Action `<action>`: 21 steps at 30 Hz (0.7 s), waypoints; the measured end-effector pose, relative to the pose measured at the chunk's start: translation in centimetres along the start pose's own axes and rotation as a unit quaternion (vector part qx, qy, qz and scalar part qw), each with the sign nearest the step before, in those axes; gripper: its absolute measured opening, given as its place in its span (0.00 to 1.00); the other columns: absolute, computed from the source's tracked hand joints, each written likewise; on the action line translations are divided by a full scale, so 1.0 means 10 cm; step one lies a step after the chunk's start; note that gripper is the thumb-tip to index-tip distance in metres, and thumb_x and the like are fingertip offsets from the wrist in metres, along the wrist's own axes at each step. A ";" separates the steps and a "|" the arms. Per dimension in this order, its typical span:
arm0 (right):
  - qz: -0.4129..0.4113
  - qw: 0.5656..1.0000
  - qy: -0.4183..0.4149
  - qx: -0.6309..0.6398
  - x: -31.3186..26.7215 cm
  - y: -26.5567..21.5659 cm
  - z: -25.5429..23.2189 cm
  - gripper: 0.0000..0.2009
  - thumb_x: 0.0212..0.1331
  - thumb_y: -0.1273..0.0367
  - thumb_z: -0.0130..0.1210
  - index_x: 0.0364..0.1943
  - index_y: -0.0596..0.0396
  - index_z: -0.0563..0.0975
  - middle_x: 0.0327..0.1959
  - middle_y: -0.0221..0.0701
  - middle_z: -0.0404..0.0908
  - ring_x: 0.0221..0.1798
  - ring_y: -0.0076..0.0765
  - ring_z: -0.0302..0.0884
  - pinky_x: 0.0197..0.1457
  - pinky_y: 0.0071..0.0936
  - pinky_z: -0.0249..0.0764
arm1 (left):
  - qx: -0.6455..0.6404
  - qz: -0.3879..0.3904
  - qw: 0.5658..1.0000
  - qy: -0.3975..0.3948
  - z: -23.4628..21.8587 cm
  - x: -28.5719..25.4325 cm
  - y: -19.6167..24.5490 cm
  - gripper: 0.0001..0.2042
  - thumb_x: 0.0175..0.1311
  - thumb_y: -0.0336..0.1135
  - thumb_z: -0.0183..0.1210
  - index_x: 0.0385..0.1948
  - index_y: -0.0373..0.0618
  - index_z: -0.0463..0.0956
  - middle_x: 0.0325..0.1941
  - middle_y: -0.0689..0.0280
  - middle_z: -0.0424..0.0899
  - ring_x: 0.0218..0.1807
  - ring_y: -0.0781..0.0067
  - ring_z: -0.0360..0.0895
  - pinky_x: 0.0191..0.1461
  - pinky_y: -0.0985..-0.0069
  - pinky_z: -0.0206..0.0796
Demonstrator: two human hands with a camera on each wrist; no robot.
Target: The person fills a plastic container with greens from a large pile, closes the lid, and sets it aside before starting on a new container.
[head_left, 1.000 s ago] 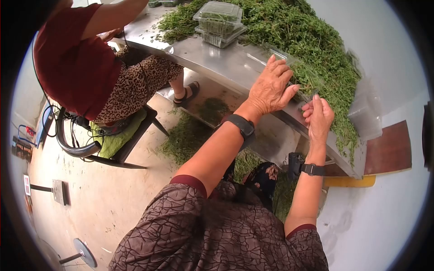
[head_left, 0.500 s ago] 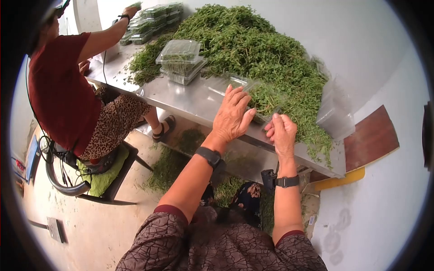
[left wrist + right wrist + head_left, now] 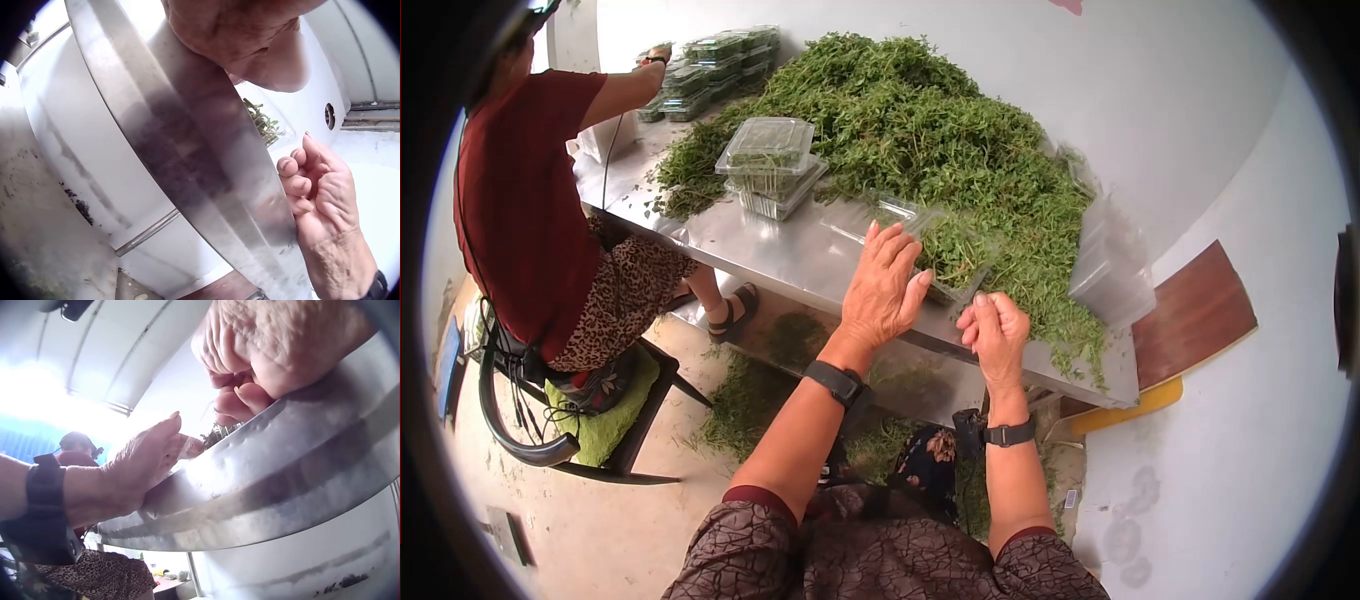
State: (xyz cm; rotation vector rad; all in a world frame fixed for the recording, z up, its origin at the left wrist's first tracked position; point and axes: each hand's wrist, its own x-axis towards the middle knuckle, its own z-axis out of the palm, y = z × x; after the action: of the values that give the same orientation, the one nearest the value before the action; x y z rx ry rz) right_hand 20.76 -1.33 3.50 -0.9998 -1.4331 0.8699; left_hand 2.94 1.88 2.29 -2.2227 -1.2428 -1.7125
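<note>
My left hand (image 3: 885, 285) reaches over the front edge of the metal table, its fingers straight at the near side of an open clear plastic clamshell box (image 3: 893, 207). Green leafy sprigs (image 3: 262, 120) show in the box. My right hand (image 3: 997, 335) is a short way to the right, at the box's near right corner. In the left wrist view its fingers curl loosely, with the thumb apart from them and nothing between. The right wrist view shows the same curled fingers (image 3: 232, 407) close over the table edge. A large heap of greens (image 3: 920, 120) lies just beyond the box.
Two stacked clamshell boxes (image 3: 770, 150) stand left of my hands, and more filled boxes (image 3: 730, 55) are piled at the far end. A stack of clear containers (image 3: 1112, 265) leans at the right. Another person (image 3: 525, 220) sits on a chair to the left.
The head view has swung, so the table and hands now appear farther left and lower. My hands keep about the same pose by the box. The other person's arm has moved at the filled boxes.
</note>
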 end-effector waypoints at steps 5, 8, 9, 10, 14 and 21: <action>-0.048 0.998 -0.044 -0.022 -0.04 0.07 -0.03 0.11 0.65 0.69 0.52 0.25 0.58 0.74 0.20 0.26 0.78 0.18 0.15 0.70 0.23 0.15 0.66 | -0.004 -0.007 1.000 0.005 0.01 0.00 0.00 0.16 0.64 0.36 0.51 0.49 0.36 0.72 0.52 0.53 0.74 0.64 0.48 0.64 0.74 0.51 0.43; -0.044 0.996 -0.069 -0.035 -0.06 0.06 -0.03 0.10 0.64 0.69 0.53 0.26 0.58 0.74 0.20 0.25 0.78 0.20 0.14 0.71 0.24 0.15 0.66 | 0.006 -0.006 1.000 0.012 0.00 0.00 0.00 0.16 0.62 0.35 0.52 0.48 0.35 0.72 0.52 0.52 0.73 0.65 0.48 0.63 0.74 0.51 0.44; -0.046 0.996 -0.067 -0.036 -0.06 0.05 -0.03 0.10 0.64 0.69 0.53 0.26 0.58 0.74 0.20 0.25 0.78 0.20 0.14 0.71 0.24 0.15 0.66 | 0.014 -0.004 1.000 0.014 0.00 0.00 0.01 0.16 0.60 0.33 0.54 0.48 0.34 0.72 0.52 0.52 0.73 0.65 0.47 0.63 0.73 0.51 0.45; -0.040 0.996 -0.076 -0.038 -0.07 0.05 -0.04 0.10 0.64 0.69 0.53 0.26 0.58 0.75 0.22 0.27 0.79 0.20 0.15 0.71 0.25 0.15 0.67 | 0.012 -0.001 1.000 0.014 0.00 0.00 0.01 0.16 0.60 0.33 0.54 0.48 0.34 0.72 0.52 0.52 0.73 0.65 0.47 0.63 0.73 0.51 0.45; -0.033 0.994 -0.097 -0.037 -0.11 0.04 -0.06 0.09 0.64 0.68 0.52 0.28 0.58 0.75 0.24 0.27 0.80 0.21 0.15 0.71 0.26 0.15 0.68 | 0.022 -0.010 1.000 0.012 -0.01 -0.01 0.01 0.17 0.61 0.32 0.53 0.49 0.34 0.71 0.54 0.51 0.73 0.65 0.47 0.63 0.74 0.50 0.45; -0.021 0.977 -0.207 -0.051 -0.48 0.09 -0.09 0.06 0.62 0.72 0.52 0.31 0.60 0.76 0.28 0.29 0.81 0.26 0.17 0.74 0.30 0.17 0.71 | 0.039 -0.016 0.999 -0.008 -0.03 0.00 0.02 0.17 0.61 0.31 0.53 0.51 0.33 0.71 0.55 0.51 0.72 0.66 0.46 0.62 0.74 0.50 0.44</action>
State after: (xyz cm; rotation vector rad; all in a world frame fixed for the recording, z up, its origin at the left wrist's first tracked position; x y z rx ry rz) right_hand 21.78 -5.46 0.98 -0.8918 -1.8598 1.0231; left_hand 2.89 1.62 2.52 -2.1877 -1.3320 -1.6320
